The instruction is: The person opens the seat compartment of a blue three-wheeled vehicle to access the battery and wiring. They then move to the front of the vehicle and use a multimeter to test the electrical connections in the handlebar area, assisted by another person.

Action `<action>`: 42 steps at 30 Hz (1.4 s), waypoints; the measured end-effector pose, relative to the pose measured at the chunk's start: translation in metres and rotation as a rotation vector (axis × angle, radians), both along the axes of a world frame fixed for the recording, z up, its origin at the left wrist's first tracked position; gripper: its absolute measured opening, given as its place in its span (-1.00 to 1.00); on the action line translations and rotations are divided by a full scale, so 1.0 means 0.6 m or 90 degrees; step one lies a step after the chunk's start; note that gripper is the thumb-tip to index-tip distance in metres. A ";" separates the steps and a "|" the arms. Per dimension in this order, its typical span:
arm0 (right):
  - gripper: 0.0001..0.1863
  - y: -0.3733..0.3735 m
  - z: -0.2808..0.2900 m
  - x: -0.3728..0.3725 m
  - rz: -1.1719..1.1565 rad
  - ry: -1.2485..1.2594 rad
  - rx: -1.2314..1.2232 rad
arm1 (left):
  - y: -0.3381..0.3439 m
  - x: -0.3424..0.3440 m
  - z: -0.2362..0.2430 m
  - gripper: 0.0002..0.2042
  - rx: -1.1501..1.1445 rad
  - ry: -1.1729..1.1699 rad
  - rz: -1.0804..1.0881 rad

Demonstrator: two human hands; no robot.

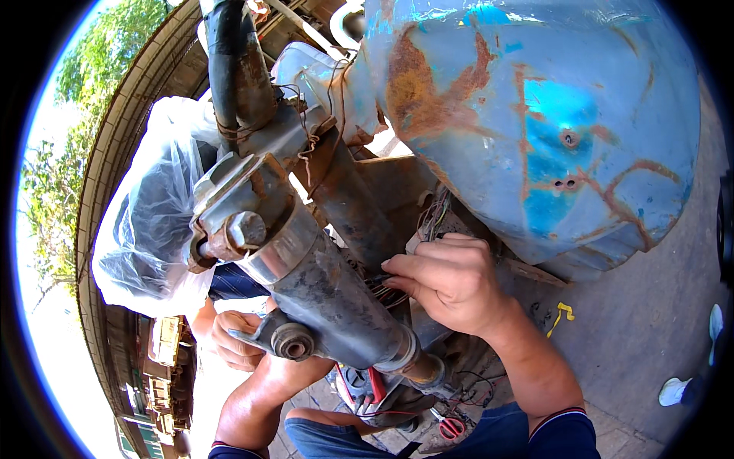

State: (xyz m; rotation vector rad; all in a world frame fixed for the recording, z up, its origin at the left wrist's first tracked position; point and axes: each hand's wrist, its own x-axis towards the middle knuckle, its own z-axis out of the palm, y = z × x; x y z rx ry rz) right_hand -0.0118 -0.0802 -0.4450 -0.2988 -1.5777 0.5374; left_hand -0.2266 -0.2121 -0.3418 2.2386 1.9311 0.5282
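Observation:
My right hand [455,283] is closed, thumb and fingers pinching thin dark wires [394,294] beside a rusty dark steel column [359,206]. In front of that column slants a thick grey metal cylinder [329,294] with a bolted clamp at its upper end and a side bracket. My left forearm [264,390] passes behind the cylinder, which hides that hand and its fingers. Another person's hand [235,340] is beside the bracket, left of the cylinder. A bundle of loose thin wires [436,214] sticks out above my right hand.
A rusty blue metal body panel [612,145] bulges at upper right. Clear plastic sheeting [157,222] hangs at left. Below are a red-edged meter [367,382] with leads, red-handled scissors [451,427] and my knees. On the ground at right are a yellow piece [564,312] and a shoe [673,391].

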 end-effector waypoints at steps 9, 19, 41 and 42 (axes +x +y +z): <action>-0.84 0.011 0.004 0.012 0.059 -0.038 -0.024 | 0.010 0.025 0.026 -0.62 0.019 0.183 -0.071; -0.83 0.001 0.016 0.057 0.078 -0.067 -0.107 | -0.007 0.042 0.035 -0.69 0.121 0.059 -0.074; -0.77 -0.030 0.028 0.012 0.272 0.093 -0.270 | 0.028 0.036 0.058 -0.67 -0.041 -0.111 -0.008; -0.81 -0.030 0.027 0.008 0.257 0.096 -0.259 | 0.027 0.037 0.058 -0.67 -0.036 -0.113 0.000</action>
